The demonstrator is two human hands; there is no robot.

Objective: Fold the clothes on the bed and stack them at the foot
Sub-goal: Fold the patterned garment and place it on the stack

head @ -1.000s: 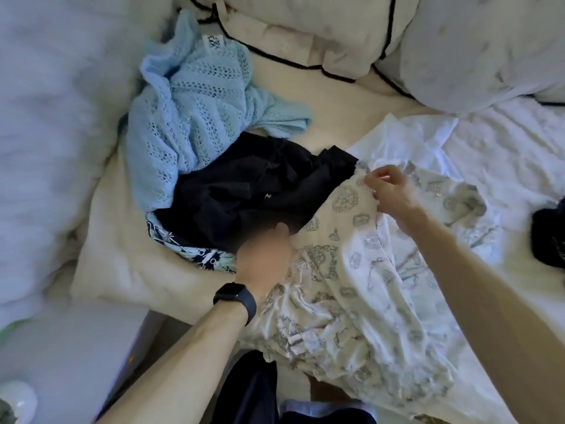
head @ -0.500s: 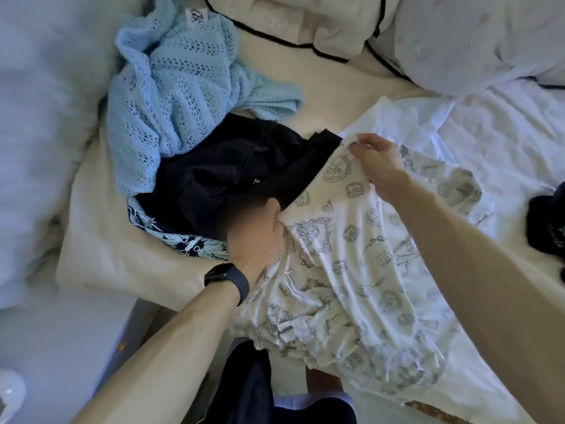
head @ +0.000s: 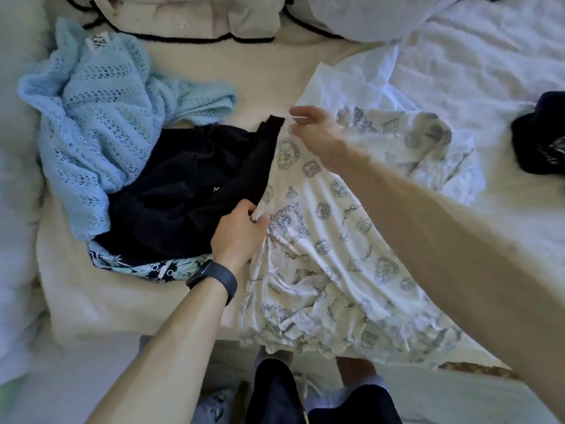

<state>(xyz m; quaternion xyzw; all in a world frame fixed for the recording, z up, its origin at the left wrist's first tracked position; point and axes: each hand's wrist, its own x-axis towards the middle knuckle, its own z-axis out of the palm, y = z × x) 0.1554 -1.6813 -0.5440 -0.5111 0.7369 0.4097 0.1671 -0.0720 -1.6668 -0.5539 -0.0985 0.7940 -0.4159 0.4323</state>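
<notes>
- Gripping the white printed garment along its 9 o'clock edge, both hands at once.
- Left hand: near frame centre, fingers and thumb curled round a bunch of that edge, cloth puckered at the pinch.
- Right hand: at 1 o'clock from the left hand, thumb and fingertips closed on the garment's far corner; slightly blurred.
- Printed garment spread from centre toward 5 o'clock, crumpled at the bed's near edge around 6 o'clock, lying partly over the white duvet.
- Black garment heaped at 9 o'clock of the left hand, touching the printed edge.
- Light blue knit at 10 o'clock, rumpled, overlapping the black heap; small label showing at its far end.
- Patterned blue-and-black fabric peeking out from under the black heap at its 6 o'clock side.
- Cream blanket beneath the whole pile.
- Dark wristband on the left wrist.
- Black-piped pillows at 12 o'clock.
- Dark item at 3 o'clock by the frame edge, well apart from the pile; kind not clear.
</notes>
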